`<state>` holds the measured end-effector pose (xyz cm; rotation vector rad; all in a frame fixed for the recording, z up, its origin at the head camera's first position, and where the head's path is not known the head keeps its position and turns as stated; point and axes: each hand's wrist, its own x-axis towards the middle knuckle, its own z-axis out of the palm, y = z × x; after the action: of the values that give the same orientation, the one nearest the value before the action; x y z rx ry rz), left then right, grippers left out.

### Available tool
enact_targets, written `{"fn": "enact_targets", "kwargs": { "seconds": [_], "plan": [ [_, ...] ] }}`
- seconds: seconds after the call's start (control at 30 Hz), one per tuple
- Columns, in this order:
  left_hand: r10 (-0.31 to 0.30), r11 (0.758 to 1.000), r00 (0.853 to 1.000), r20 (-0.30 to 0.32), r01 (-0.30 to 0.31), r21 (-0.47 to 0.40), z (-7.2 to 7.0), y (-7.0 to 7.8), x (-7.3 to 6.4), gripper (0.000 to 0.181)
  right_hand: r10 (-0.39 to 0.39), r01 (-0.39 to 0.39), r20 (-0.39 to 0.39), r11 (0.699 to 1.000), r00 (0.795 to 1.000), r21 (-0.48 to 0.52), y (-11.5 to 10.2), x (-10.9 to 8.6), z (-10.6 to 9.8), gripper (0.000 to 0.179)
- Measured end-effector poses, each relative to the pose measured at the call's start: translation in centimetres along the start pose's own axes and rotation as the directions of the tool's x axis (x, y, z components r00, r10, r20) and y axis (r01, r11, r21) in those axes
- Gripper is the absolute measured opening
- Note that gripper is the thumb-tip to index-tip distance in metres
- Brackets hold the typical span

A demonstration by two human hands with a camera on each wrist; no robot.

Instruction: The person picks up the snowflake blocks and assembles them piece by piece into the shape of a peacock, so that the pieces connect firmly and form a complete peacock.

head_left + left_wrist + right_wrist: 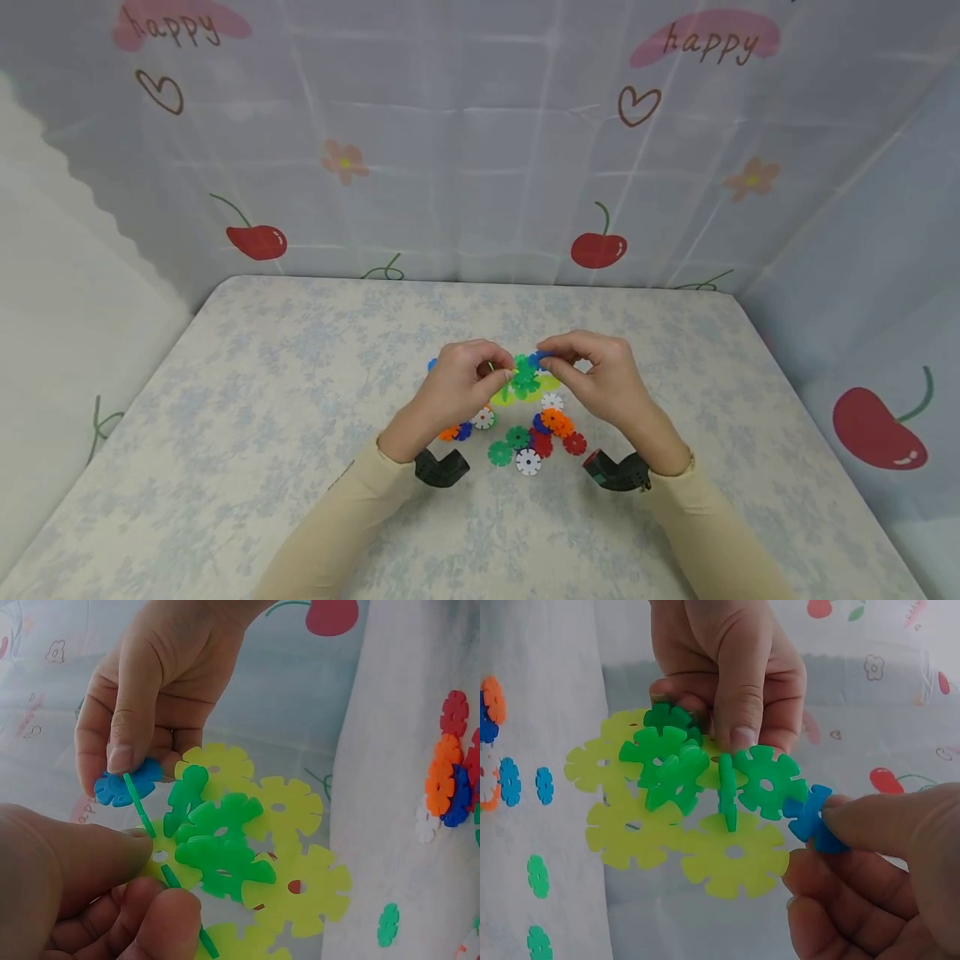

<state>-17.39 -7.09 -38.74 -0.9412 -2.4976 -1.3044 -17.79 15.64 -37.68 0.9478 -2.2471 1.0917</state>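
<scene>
Both hands meet above the table around a linked build of notched plastic snowflake discs. My left hand pinches a yellow disc at the build's edge between thumb and fingers. Several yellow discs form a flat ring, and green discs stand in their slots. In my right hand, thumb and fingers pinch a blue snowflake disc. Its rim overlaps the notched edge of a green disc in the right wrist view. From the left wrist, the blue disc shows beside an edge-on green disc.
Loose discs lie on the table nearer the body, among them white, red, orange and green ones. A patterned cloth covers the table. Printed curtains hang behind and on the right.
</scene>
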Motion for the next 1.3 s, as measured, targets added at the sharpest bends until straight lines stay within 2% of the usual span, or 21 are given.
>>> {"fn": "enact_targets", "kwargs": {
  "seconds": [0.2,0.4,0.47,0.57,0.67,0.73,0.83,0.9,0.97,1.03,1.07,1.13,1.17,1.2,1.3],
  "plan": [
    [-0.066,0.997,0.997,-0.029,0.064,-0.049,0.0,0.2,0.0,0.007,0.046,-0.045,-0.020,0.999,0.999,0.018,0.1,-0.1,-0.3,0.019],
    [-0.050,0.997,0.998,-0.035,0.048,-0.061,0.1,0.2,0.0,0.006,0.035,-0.034,-0.040,0.999,0.999,0.029,0.0,0.0,-0.2,0.016],
    [-0.067,0.995,0.997,-0.032,0.064,-0.072,0.1,0.1,0.0,0.006,0.038,-0.037,-0.040,0.999,0.998,0.025,0.1,0.0,-0.1,0.017],
    [-0.148,0.981,0.989,-0.029,0.143,-0.129,0.1,0.0,0.1,0.009,0.065,-0.064,-0.057,0.998,0.996,0.023,0.1,-0.1,0.0,0.021],
    [-0.269,0.934,0.961,-0.059,0.245,-0.260,0.0,-0.4,0.4,0.015,0.125,-0.121,-0.109,0.992,0.986,0.046,0.1,-0.1,-0.2,0.026],
    [-0.351,0.882,0.932,-0.096,0.293,-0.369,-0.1,-0.8,0.6,0.018,0.165,-0.154,-0.145,0.985,0.976,0.083,0.1,-0.1,-0.5,0.027],
    [-0.457,0.762,0.880,-0.127,0.314,-0.566,-0.4,-1.1,0.9,0.018,0.200,-0.185,-0.171,0.978,0.965,0.100,0.3,0.0,-0.8,0.025],
    [-0.515,0.666,0.848,-0.124,0.304,-0.681,-0.6,-1.3,1.0,0.016,0.219,-0.207,-0.161,0.974,0.962,0.088,0.5,0.0,-1.0,0.023],
    [-0.557,0.555,0.824,-0.107,0.273,-0.786,-0.8,-1.4,1.2,0.011,0.251,-0.246,-0.128,0.968,0.959,0.058,0.8,0.0,-1.1,0.021],
    [-0.590,0.456,0.803,-0.090,0.239,-0.857,-0.9,-1.6,1.3,0.005,0.317,-0.316,-0.063,0.948,0.946,0.028,1.1,0.1,-1.2,0.021],
    [-0.602,0.410,0.794,-0.082,0.220,-0.885,-0.9,-1.7,1.4,0.001,0.359,-0.359,-0.017,0.933,0.933,0.007,1.3,0.1,-1.2,0.022],
    [-0.624,0.323,0.779,-0.065,0.181,-0.929,-0.9,-1.7,1.5,0.006,0.442,-0.439,0.093,0.897,0.892,-0.049,1.7,0.2,-1.3,0.024],
    [-0.633,0.290,0.772,-0.058,0.167,-0.942,-0.9,-1.8,1.6,0.008,0.481,-0.473,0.152,0.877,0.864,-0.087,2.0,0.1,-1.3,0.025],
    [-0.640,0.260,0.767,-0.055,0.148,-0.954,-0.8,-1.8,1.6,0.011,0.514,-0.498,0.214,0.858,0.831,-0.127,2.3,0.1,-1.2,0.026],
    [-0.649,0.181,0.759,-0.051,0.090,-0.979,-0.8,-1.7,1.8,0.016,0.562,-0.514,0.393,0.826,0.728,-0.230,3.2,0.0,-0.9,0.026]
  ]
}}
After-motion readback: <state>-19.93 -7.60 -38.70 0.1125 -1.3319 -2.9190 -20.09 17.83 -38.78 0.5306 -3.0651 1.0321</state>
